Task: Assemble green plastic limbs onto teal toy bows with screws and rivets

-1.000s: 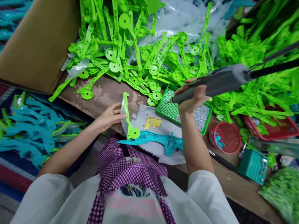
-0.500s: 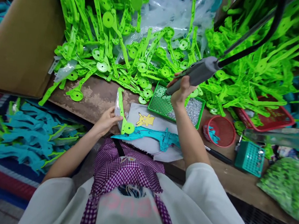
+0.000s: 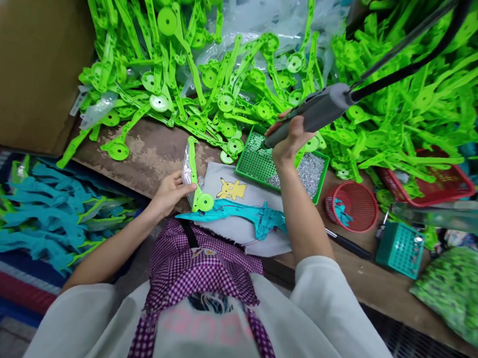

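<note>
My left hand (image 3: 172,190) is closed on a green plastic part (image 3: 193,168) with a round disc at its lower end and clear film along its side. The disc meets the left part of a long blue plastic part (image 3: 244,211), which lies on a grey cloth (image 3: 216,171) with a yellow cartoon figure. A grey electric screwdriver (image 3: 321,111) is gripped in my right hand (image 3: 289,144). Its tip points down-left over the green basket (image 3: 244,171), which holds many small silver screws (image 3: 310,172). My forearm hides the right end of the blue part.
Green parts (image 3: 227,81) pile up behind the basket. A cardboard box (image 3: 30,54) stands left, above stacked blue parts (image 3: 56,211). To the right are a red round basket (image 3: 353,208), a black-handled tool (image 3: 349,243), a teal basket (image 3: 400,250) and a bag of green pieces (image 3: 460,293).
The view has shifted slightly. My left hand keeps its grip on the green part, and the screwdriver stays over the basket, its tip hardly moved.
</note>
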A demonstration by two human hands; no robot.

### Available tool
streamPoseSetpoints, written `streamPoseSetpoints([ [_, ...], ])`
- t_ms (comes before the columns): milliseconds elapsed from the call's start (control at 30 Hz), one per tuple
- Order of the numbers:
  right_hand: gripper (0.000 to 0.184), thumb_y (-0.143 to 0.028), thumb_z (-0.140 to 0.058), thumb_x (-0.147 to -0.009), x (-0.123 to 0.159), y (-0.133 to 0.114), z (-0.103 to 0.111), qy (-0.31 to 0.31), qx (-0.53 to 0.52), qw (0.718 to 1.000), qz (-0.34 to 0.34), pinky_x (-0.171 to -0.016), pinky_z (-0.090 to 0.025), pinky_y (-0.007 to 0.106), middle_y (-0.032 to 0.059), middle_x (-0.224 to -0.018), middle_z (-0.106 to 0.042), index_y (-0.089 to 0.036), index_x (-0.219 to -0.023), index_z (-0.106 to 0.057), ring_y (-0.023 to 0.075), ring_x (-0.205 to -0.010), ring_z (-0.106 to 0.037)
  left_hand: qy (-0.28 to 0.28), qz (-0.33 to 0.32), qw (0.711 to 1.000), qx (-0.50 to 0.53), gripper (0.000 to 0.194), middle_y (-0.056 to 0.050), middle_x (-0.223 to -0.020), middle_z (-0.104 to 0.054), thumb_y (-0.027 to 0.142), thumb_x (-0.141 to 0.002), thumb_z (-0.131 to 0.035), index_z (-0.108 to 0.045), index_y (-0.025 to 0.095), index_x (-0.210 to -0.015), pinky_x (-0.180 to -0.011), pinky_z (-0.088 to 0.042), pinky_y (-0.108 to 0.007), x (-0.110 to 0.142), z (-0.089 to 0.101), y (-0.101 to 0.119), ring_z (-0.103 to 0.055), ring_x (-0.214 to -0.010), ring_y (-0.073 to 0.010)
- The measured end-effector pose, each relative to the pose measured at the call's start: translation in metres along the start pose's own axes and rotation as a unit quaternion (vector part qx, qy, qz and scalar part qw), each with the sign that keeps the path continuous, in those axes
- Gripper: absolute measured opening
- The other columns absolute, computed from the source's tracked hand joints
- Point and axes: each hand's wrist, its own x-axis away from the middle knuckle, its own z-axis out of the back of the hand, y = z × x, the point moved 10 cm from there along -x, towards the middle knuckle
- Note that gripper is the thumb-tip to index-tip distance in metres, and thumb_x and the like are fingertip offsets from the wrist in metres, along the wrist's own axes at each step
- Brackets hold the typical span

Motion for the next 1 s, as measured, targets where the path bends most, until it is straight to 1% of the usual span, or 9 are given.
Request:
streamPoseSetpoints([
  [133, 0.06, -0.083, -0.047, -0.079, 0.001, -0.001, -0.001, 0.0, -0.016, 1.0, -0.012, -0.049, -0.052, 0.032, -0.0042, -0.058, -0.05, -0.025, -0.078, -0.057, 0.0155, -0.052, -0.063, 0.039, -0.113, 0.986, -0.113, 0.071, -0.012, -0.125, -0.063, 0.04, -0.062, -0.089, -0.062, 0.019, -0.124, -0.09, -0.058, -0.042, 0.006, 0.007, 0.014, -0.067, -0.095, -0.022],
  [200, 0.06, -0.084, -0.047, -0.078, 0.002, -0.005, -0.003, 0.003, -0.018, 1.0, -0.013, -0.048, -0.052, 0.032, -0.0045, -0.057, -0.05, -0.025, -0.077, -0.057, 0.0157, -0.052, -0.062, 0.059, -0.183, 0.957, -0.215, 0.074, -0.013, -0.141, -0.049, 0.038, -0.069, -0.085, -0.058, 0.025, -0.137, -0.1, -0.053, -0.049, 0.015, 0.004, 0.03, -0.062, -0.112, -0.0273],
  [300, 0.058, -0.084, -0.053, -0.074, 0.002, -0.011, -0.004, 0.01, -0.022, 1.0, -0.009, -0.044, -0.049, 0.031, -0.0057, -0.055, -0.049, -0.026, -0.074, -0.055, 0.0141, -0.045, -0.057, 0.068, -0.245, 0.886, -0.387, 0.05, -0.01, -0.148, -0.04, 0.034, -0.078, -0.08, -0.069, 0.03, -0.127, -0.115, -0.035, -0.059, 0.029, -0.007, 0.051, -0.042, -0.136, -0.0368],
  [367, 0.057, -0.083, -0.056, -0.072, 0.002, -0.012, -0.005, 0.011, -0.023, 1.0, -0.008, -0.042, -0.046, 0.031, -0.0066, -0.053, -0.047, -0.026, -0.072, -0.054, 0.0132, -0.041, -0.053, 0.056, -0.238, 0.862, -0.444, 0.029, -0.008, -0.148, -0.042, 0.036, -0.081, -0.078, -0.077, 0.03, -0.11, -0.116, -0.03, -0.063, 0.029, -0.009, 0.054, -0.037, -0.138, -0.0396],
  [467, 0.058, -0.084, -0.052, -0.075, 0.002, -0.01, -0.006, 0.005, -0.007, 1.0, -0.003, -0.045, -0.047, 0.032, -0.0064, -0.053, -0.046, -0.026, -0.075, -0.055, 0.0138, -0.043, -0.054, 0.052, -0.21, 0.869, -0.444, 0.032, -0.008, -0.146, -0.045, 0.041, -0.078, -0.082, -0.077, 0.031, -0.108, -0.112, -0.032, -0.063, 0.023, 0.0, 0.052, -0.039, -0.136, -0.0405],
  [633, 0.056, -0.084, -0.051, -0.078, -0.002, -0.018, -0.004, 0.003, -0.003, 1.0, 0.015, -0.042, -0.045, 0.032, -0.0064, -0.052, -0.046, -0.028, -0.078, -0.058, 0.0136, -0.039, -0.051, 0.1, -0.189, 0.9, -0.381, 0.087, -0.012, -0.131, -0.058, 0.045, -0.067, -0.089, -0.053, 0.03, -0.145, -0.109, -0.036, -0.058, 0.017, 0.017, 0.042, -0.052, -0.121, -0.0368],
  [800, 0.061, -0.087, -0.048, -0.076, 0.0, -0.059, 0.005, 0.039, -0.058, 0.997, 0.028, -0.036, -0.042, 0.03, -0.0066, -0.051, -0.043, -0.027, -0.078, -0.057, 0.0125, -0.035, -0.048, 0.121, -0.166, 0.922, -0.329, 0.091, -0.01, -0.121, -0.061, 0.041, -0.067, -0.09, -0.05, 0.024, -0.147, -0.104, -0.043, -0.05, 0.02, 0.018, 0.03, -0.064, -0.091, -0.024],
  [900, 0.067, -0.092, -0.04, -0.075, 0.026, -0.081, -0.017, 0.012, -0.089, 0.996, 0.018, -0.035, -0.041, 0.028, -0.0064, -0.052, -0.043, -0.027, -0.078, -0.055, 0.0117, -0.036, -0.049, 0.122, -0.152, 0.927, -0.321, 0.085, -0.01, -0.119, -0.06, 0.038, -0.068, -0.089, -0.054, 0.022, -0.144, -0.104, -0.045, -0.049, 0.02, 0.016, 0.026, -0.066, -0.09, -0.0238],
  [1000, 0.067, -0.093, -0.048, -0.069, 0.071, -0.086, -0.07, -0.09, -0.144, 0.985, -0.012, -0.033, -0.042, 0.028, -0.0059, -0.053, -0.048, -0.027, -0.077, -0.056, 0.0125, -0.036, -0.05, 0.119, -0.152, 0.93, -0.312, 0.08, -0.012, -0.122, -0.059, 0.034, -0.068, -0.089, -0.057, 0.021, -0.141, -0.105, -0.045, -0.05, 0.018, 0.013, 0.025, -0.066, -0.102, -0.0285],
])
